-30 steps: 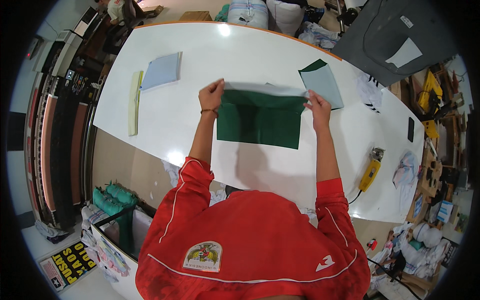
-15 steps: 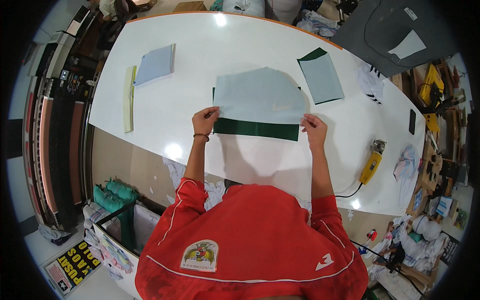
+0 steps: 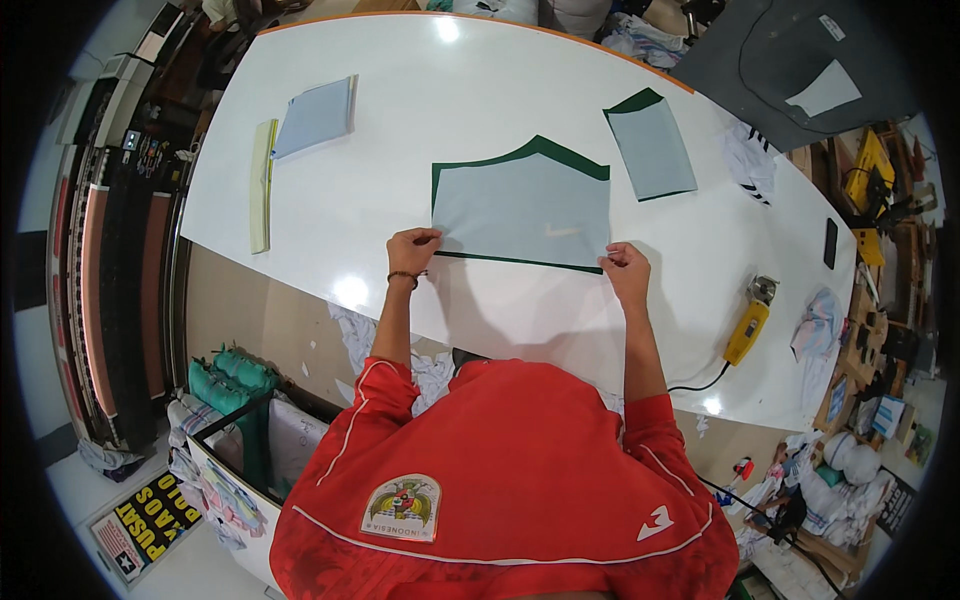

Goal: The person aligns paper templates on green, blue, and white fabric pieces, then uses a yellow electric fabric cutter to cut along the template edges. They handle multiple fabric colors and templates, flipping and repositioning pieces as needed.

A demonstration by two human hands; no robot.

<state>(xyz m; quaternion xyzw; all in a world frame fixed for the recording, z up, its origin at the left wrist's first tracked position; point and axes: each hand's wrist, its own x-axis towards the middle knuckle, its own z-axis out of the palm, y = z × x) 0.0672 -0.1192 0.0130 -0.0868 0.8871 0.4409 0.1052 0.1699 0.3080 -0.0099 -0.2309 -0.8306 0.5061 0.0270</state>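
A light grey-blue fabric piece [image 3: 522, 208] lies over a dark green fabric piece [image 3: 540, 147] in front of me on the white table. Green shows along the top and as a thin strip below. My left hand [image 3: 412, 246] pinches the grey-blue piece at its lower left corner. At the lower right corner, my right hand [image 3: 627, 268] has its fingertips closed on the same piece. Farther right rests another grey-blue piece [image 3: 652, 150] on green fabric. Back left are a folded light blue stack [image 3: 315, 117] and a narrow pale yellow folded piece [image 3: 262, 187].
A yellow electric cloth cutter [image 3: 745, 330] with a cord stands at the table's right. Near it are crumpled cloth [image 3: 818, 325], a dark phone [image 3: 831, 243] and striped white fabric [image 3: 748, 160]. A bin [image 3: 235, 450] with cloth stands below left; a large printer-like machine [image 3: 110, 260] lines the left.
Both hands have come toward me and lowered the grey-blue piece. It lies flatter over the green fabric, covering most of the lower green band and exposing green along the top.
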